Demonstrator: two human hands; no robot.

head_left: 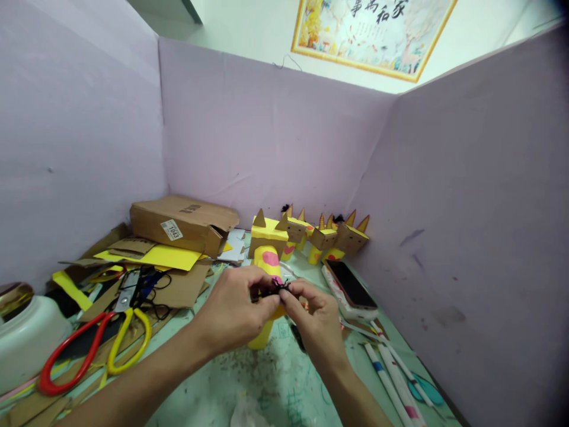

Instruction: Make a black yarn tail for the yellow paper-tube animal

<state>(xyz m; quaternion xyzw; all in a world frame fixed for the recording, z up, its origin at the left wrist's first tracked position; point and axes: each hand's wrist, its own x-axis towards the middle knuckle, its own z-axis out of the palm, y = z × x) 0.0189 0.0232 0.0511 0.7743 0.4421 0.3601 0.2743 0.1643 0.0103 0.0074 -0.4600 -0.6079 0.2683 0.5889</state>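
Both hands are hiding the middle of the yellow paper figure (pixel 268 258); the white jar (pixel 26 338) is running off the left edge.

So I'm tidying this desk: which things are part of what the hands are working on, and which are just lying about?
In hand:
- left hand and right hand, fingers pinching the black thread tuft
- yellow paper figure just behind it

Lying about:
- scissors
- cardboard box
- phone
- finished figures at the wall
- pens
- white jar
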